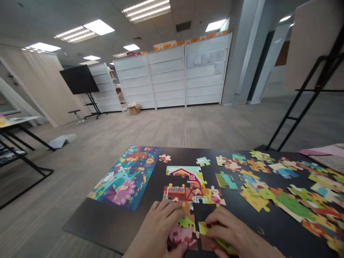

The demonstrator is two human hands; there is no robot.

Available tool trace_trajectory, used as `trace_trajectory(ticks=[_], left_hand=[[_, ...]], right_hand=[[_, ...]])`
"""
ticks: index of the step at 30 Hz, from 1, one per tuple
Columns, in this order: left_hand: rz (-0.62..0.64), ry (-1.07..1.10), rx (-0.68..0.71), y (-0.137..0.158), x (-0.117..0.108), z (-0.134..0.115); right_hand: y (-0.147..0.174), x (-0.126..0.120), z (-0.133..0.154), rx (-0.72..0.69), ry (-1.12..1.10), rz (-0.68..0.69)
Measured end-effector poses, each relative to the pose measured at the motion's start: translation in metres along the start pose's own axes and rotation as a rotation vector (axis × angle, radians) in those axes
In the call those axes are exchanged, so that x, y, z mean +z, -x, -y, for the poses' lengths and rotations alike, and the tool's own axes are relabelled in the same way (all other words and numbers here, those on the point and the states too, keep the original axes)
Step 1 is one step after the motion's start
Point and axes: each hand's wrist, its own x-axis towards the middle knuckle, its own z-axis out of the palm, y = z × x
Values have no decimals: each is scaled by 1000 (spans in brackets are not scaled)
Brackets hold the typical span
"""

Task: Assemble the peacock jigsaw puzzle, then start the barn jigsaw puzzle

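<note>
A partly assembled farm jigsaw puzzle (197, 193) lies on the black table, with a red barn, a farmer and a cow. My left hand (162, 227) rests on its lower left part, fingers and thumb spread over the pink pig pieces (181, 233). At the lower right my right hand (231, 229) has its fingers closed on a green and brown puzzle piece (206, 238), partly hidden by the hand. A narrow dark gap separates this piece from the pig section. Dark table shows through an opening below the farmer.
Left of the puzzle lies a blue picture sheet (127, 177). Many loose puzzle pieces (285, 200) cover the table's right side, some overlapping. Single pieces (203, 161) lie behind the puzzle. A black-legged easel (303, 93) stands beyond the table at right.
</note>
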Motion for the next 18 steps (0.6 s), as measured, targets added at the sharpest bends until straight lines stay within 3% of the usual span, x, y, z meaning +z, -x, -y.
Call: trace_trajectory(ticks=[7, 10, 14, 18], left_hand=[[21, 31, -48, 0, -2, -5], [14, -17, 30, 4, 6, -3], [-88, -118, 191, 16, 45, -7], [-258, -168, 74, 28, 85, -13]], right_hand=[[-7, 4, 2, -4, 36, 91], [-8, 2, 7, -55, 114, 71], [-7, 1, 10, -139, 180, 39], [1, 7, 8, -185, 252, -18]])
